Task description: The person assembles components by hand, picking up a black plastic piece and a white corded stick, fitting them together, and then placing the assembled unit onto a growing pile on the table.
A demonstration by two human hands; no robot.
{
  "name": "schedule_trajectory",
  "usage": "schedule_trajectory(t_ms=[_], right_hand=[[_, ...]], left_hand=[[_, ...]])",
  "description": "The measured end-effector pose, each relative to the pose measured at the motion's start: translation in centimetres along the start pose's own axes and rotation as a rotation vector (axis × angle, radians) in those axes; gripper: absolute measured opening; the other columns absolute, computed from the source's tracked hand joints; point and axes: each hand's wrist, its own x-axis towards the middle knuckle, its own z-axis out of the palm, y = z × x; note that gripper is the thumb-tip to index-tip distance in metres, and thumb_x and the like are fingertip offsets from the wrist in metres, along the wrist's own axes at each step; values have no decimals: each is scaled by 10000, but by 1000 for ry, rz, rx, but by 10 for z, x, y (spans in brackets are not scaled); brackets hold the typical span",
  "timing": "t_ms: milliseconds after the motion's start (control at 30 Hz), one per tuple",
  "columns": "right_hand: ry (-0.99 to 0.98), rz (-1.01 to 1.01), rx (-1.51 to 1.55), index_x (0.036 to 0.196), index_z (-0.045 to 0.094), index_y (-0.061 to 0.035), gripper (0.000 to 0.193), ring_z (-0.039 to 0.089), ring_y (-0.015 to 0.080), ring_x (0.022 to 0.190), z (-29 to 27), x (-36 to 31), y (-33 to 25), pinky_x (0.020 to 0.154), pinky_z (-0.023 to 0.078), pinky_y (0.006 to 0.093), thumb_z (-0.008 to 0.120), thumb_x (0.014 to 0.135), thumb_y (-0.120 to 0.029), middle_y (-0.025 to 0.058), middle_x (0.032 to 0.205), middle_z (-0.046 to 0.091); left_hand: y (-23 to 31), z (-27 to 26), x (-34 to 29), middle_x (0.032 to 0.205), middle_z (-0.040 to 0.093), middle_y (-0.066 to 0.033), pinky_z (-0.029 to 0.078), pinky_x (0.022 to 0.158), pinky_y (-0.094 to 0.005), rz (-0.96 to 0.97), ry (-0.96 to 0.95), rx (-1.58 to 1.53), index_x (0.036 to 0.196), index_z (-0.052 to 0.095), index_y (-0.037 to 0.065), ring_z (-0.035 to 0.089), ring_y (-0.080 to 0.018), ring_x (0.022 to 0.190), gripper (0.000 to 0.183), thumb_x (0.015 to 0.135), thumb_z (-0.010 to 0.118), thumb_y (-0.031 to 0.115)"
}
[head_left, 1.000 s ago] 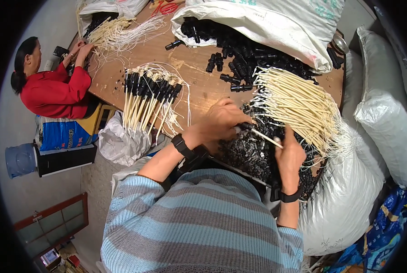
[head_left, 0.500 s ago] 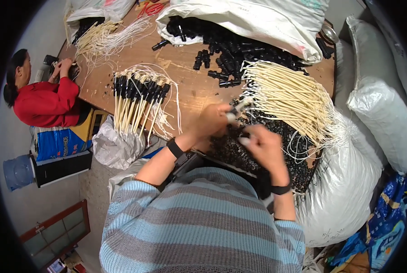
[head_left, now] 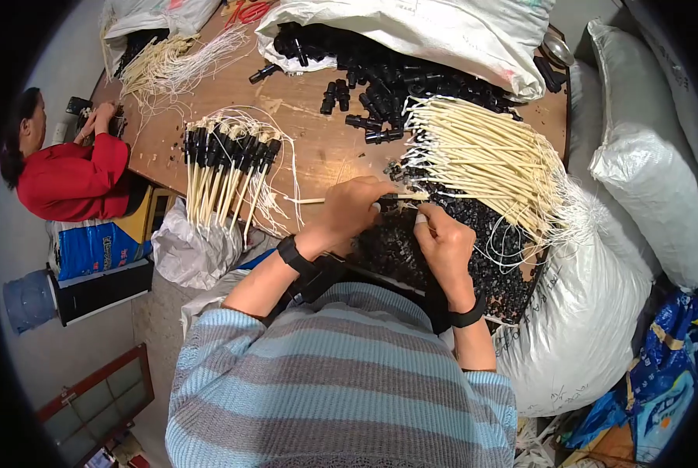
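The left hand [head_left: 355,207] has its fingers closed around a pale stick [head_left: 308,200] above the black scraps [head_left: 396,249] at the table's near edge, while the right hand [head_left: 446,242] has thumb and forefinger pressed together by its right end, pinching what I can't tell. Off to the left, a bunch of sticks [head_left: 228,168] already wears black pieces; I'd judge plenty left, with the bare bundle [head_left: 497,156] at right and loose black fittings [head_left: 380,97] heaped on the far side.

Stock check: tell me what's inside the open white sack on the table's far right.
Black tubular pieces show in the mouth of the white sack and spill onto the table. Deeper inside, the sack covers its contents, which cannot be seen.
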Motion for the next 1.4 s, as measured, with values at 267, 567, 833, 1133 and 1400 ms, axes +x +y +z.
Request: schedule_trajectory(t_ms=[267,567,833,1133,1400], right_hand=[[-71,-9,-3,890,683,-72,108,634,289,555,7,-2,5,500,480,372,646,793,-101,139,663,646],[-169,-42,178,978,643,-22,135,646,348,651,9,-4,7,570,499,375,607,852,-55,185,766,651],[-132,-58,31,1006,609,-25,131,646,360,675,6,-6,-4,566,496,401,589,877,-41,188,796,649],[-97,-31,87,964,635,-39,82,645,306,601,15,-12,1,536,488,360,617,893,-76,158,730,644],[-102,14,359,984,654,-10,133,681,331,703,13,-12,-6,584,529,375,597,881,-72,171,827,681]], left_hand=[[19,-6,5,910,663,-97,512,742,-393,89,-38,33,1041,659,108,634,-307,880,432,641,623,-52],[28,-4,6,968,667,-120,500,786,-392,51,-184,-28,1037,646,66,625,-326,928,408,646,637,-50],[15,-1,2,873,645,-45,469,732,-324,167,32,-265,859,648,61,575,-242,841,277,612,652,-63],[29,-5,1,801,636,-45,463,695,-321,19,122,-376,804,647,52,576,-230,785,222,615,654,-65],[6,-1,-5,841,642,-41,483,669,-319,254,117,-380,797,675,70,598,-222,784,221,614,706,-50]])
